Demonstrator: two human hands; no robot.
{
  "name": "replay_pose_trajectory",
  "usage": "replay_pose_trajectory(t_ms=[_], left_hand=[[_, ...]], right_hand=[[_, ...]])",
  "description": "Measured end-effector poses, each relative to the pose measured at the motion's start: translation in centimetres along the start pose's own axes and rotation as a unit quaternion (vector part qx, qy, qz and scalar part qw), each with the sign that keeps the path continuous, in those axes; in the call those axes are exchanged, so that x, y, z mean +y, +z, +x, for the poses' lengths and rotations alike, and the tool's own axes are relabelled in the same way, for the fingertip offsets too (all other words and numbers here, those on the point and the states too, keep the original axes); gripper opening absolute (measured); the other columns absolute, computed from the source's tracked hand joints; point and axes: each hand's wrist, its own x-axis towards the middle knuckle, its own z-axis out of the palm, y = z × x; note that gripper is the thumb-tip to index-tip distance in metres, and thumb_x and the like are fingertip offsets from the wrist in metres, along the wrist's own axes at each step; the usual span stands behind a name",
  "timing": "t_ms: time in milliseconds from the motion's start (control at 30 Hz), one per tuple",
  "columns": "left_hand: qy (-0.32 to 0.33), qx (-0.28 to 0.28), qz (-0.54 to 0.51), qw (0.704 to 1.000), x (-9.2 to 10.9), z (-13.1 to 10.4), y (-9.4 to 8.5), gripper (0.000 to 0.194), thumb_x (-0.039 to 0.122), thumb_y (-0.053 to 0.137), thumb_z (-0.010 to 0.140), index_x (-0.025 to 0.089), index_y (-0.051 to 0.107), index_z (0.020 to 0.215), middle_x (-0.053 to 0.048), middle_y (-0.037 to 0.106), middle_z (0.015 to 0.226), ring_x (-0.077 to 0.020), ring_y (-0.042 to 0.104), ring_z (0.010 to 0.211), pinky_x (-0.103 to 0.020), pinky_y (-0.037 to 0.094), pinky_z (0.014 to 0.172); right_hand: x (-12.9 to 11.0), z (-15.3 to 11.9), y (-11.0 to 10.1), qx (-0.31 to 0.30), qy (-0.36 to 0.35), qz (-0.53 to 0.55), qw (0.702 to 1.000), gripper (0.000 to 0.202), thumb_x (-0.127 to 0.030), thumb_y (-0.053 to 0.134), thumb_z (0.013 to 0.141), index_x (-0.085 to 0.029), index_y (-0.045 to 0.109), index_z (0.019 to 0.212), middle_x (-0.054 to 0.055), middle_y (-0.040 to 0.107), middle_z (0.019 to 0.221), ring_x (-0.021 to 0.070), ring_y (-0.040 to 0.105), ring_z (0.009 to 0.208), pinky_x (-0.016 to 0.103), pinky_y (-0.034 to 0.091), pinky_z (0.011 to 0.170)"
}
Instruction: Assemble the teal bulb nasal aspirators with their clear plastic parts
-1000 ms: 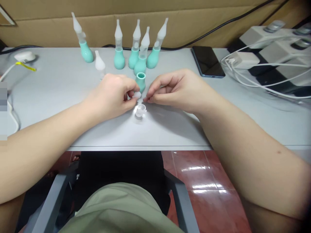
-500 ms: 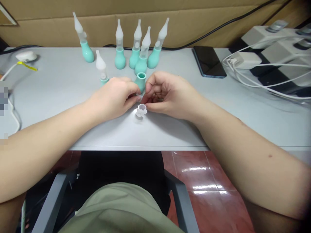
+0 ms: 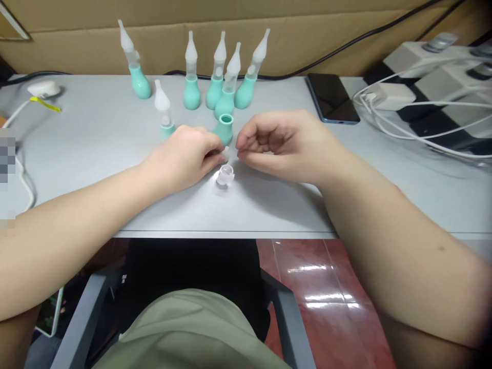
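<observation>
My left hand (image 3: 192,154) is closed, its thumb and fingers pinched on a white tip (image 3: 226,152) that mostly hides behind them. Just beyond it stands an open teal bulb (image 3: 225,128) with nothing in its mouth. A short clear tube piece (image 3: 225,175) stands upright on the table in front of my left fingertips. To the right, my right hand (image 3: 277,141) hovers with its fingers curled and a gap between thumb and fingers, nothing visible in it.
Several teal bulbs with white tips, such as one bottle (image 3: 191,92), stand at the back of the table (image 3: 96,138). A black phone (image 3: 332,98) lies right of them. White cables and a charger (image 3: 392,96) are at the far right.
My right hand has moved right, away from my left fingertips, and its thumb and fingers have come off the small parts. My left hand has hardly moved.
</observation>
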Motion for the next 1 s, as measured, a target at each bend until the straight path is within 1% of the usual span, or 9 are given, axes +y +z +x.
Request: replay_pose_trajectory(t_ms=[100, 200, 367, 467, 567, 700, 800, 867, 1000], left_hand=[[0.003, 0.007, -0.014, 1.0, -0.1, -0.1, -0.1, 0.017, 0.025, 0.074, 0.108, 0.019, 0.087, 0.098, -0.006, 0.082, 0.089, -0.0239, 0.077, 0.085, -0.036, 0.054, 0.079], [0.008, 0.003, -0.038, 0.999, -0.1, -0.5, -0.4, 0.021, 0.021, 0.07, 0.106, 0.02, 0.09, 0.102, -0.006, 0.084, 0.092, -0.0239, 0.078, 0.086, -0.037, 0.055, 0.08], [0.008, 0.056, -0.052, 0.997, 0.5, -1.2, -1.2, 0.034, 0.016, 0.059, 0.109, 0.019, 0.093, 0.114, -0.01, 0.086, 0.102, -0.0256, 0.081, 0.096, -0.039, 0.063, 0.088], [0.037, 0.121, -0.13, 0.983, 1.3, -1.6, -1.8, 0.037, 0.016, 0.057, 0.112, 0.023, 0.093, 0.119, -0.008, 0.086, 0.102, -0.0231, 0.082, 0.101, -0.037, 0.068, 0.097], [0.063, 0.173, -0.234, 0.955, 1.8, -1.9, -2.2, 0.033, 0.021, 0.064, 0.113, 0.026, 0.092, 0.13, -0.008, 0.088, 0.115, -0.0218, 0.083, 0.106, -0.034, 0.071, 0.091], [0.057, 0.139, -0.331, 0.931, 1.6, -2.0, -2.0, 0.033, 0.032, 0.084, 0.104, 0.027, 0.09, 0.137, -0.009, 0.086, 0.137, -0.0207, 0.085, 0.107, -0.031, 0.074, 0.085], [0.041, 0.105, -0.395, 0.912, 1.4, -1.8, -1.6, 0.024, 0.029, 0.092, 0.1, 0.024, 0.089, 0.124, -0.009, 0.087, 0.129, -0.0218, 0.088, 0.104, -0.038, 0.08, 0.093], [0.01, 0.098, -0.445, 0.89, 1.4, -1.6, -1.5, 0.017, 0.022, 0.094, 0.097, 0.022, 0.084, 0.111, -0.007, 0.088, 0.118, -0.023, 0.091, 0.103, -0.04, 0.082, 0.095], [-0.041, 0.114, -0.482, 0.868, 1.5, -1.4, -1.6, 0.023, 0.013, 0.094, 0.092, 0.021, 0.073, 0.093, -0.004, 0.089, 0.106, -0.0236, 0.093, 0.105, -0.041, 0.083, 0.099]], right_hand=[[0.0, 0.0, -0.2, -0.036, -0.072, -0.004, 0.997, 0.014, -0.018, 0.09, 0.098, -0.023, 0.091, 0.111, 0.002, 0.083, 0.094, 0.0161, 0.071, 0.078, 0.032, 0.055, 0.069], [0.1, 0.0, -0.1, -0.084, -0.128, -0.073, 0.985, 0.025, -0.027, 0.096, 0.099, -0.021, 0.096, 0.124, 0.001, 0.079, 0.092, 0.0124, 0.061, 0.07, 0.031, 0.049, 0.062], [0.2, 0.0, 0.4, -0.096, -0.098, -0.105, 0.985, 0.011, -0.026, 0.09, 0.1, -0.025, 0.091, 0.112, 0.001, 0.078, 0.091, 0.0148, 0.057, 0.072, 0.035, 0.047, 0.066], [-0.3, 0.0, 0.6, -0.053, -0.079, -0.057, 0.994, 0.011, -0.028, 0.094, 0.098, -0.026, 0.086, 0.105, -0.001, 0.077, 0.092, 0.0136, 0.05, 0.066, 0.036, 0.043, 0.061], [-1.0, 0.1, 0.8, 0.021, -0.035, 0.039, 0.998, 0.017, -0.03, 0.1, 0.093, -0.027, 0.085, 0.102, 0.002, 0.08, 0.098, 0.0174, 0.061, 0.075, 0.037, 0.052, 0.066], [-1.9, 0.2, 1.5, 0.072, 0.012, 0.128, 0.989, 0.045, -0.022, 0.112, 0.078, -0.027, 0.075, 0.103, 0.001, 0.078, 0.094, 0.0205, 0.076, 0.087, 0.034, 0.066, 0.078], [-2.0, 0.4, 2.0, 0.083, 0.038, 0.134, 0.987, 0.059, -0.034, 0.12, 0.074, -0.027, 0.067, 0.098, 0.002, 0.079, 0.093, 0.0224, 0.079, 0.085, 0.037, 0.071, 0.077], [-1.9, 0.4, 2.3, 0.098, 0.04, 0.128, 0.986, 0.055, -0.038, 0.119, 0.077, -0.026, 0.068, 0.095, 0.003, 0.08, 0.091, 0.0236, 0.08, 0.084, 0.04, 0.073, 0.079], [-1.9, 0.4, 2.5, 0.147, -0.037, 0.127, 0.98, 0.027, -0.017, 0.105, 0.084, -0.026, 0.08, 0.089, 0.003, 0.082, 0.089, 0.0222, 0.082, 0.083, 0.039, 0.073, 0.08]])
